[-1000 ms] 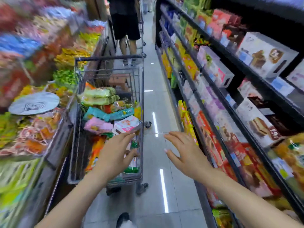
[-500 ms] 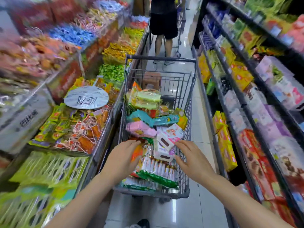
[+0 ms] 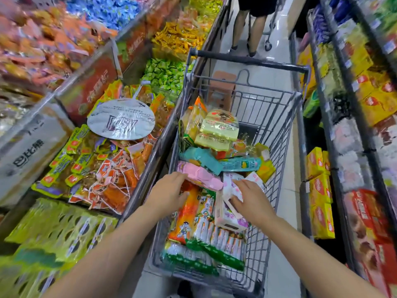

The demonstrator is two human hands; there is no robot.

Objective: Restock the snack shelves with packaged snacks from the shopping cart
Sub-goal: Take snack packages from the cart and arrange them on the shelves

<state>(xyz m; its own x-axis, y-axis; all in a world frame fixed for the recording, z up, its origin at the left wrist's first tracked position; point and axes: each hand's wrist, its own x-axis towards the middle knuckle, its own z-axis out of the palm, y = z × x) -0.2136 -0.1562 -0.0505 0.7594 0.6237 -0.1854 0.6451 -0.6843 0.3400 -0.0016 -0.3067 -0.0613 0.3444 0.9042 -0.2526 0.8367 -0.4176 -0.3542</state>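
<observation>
Both hands are down in the shopping cart [image 3: 277, 134] right now, which sits dead center in the aisle and is piled with packaged snacks. The left hand [image 3: 169, 193] has its fingers curled over the near end of a pink packet [image 3: 203, 176], thumb tucked against the orange snack bag [image 3: 185, 214] lying right under it, so it's gripping the pink one from the 7 o'clock side. The right hand [image 3: 250, 196] is at about 3 o'clock from that, fingers bent down onto a white-and-pink box [image 3: 231, 214]; looks like it's pinching the box's top edge, though the fingertips are partly hidden. The two hands are close together but not touching.

Beyond the hands, toward 12 o'clock in the cart, there's a teal packet [image 3: 217, 161] and a stack of pale yellow packets [image 3: 220, 131]. At 6 o'clock, a multipack with green trim [image 3: 212, 248] lies along the near end of the basket.

Off at 9 o'clock are the open bins of loose wrapped snacks [image 3: 111, 177] with a round silvery fan [image 3: 121, 119] on top. At 3 o'clock are the snack shelves [image 3: 335, 134] with yellow boxes [image 3: 321, 186]. Another person's legs [image 3: 247, 24] show at 12 o'clock.
</observation>
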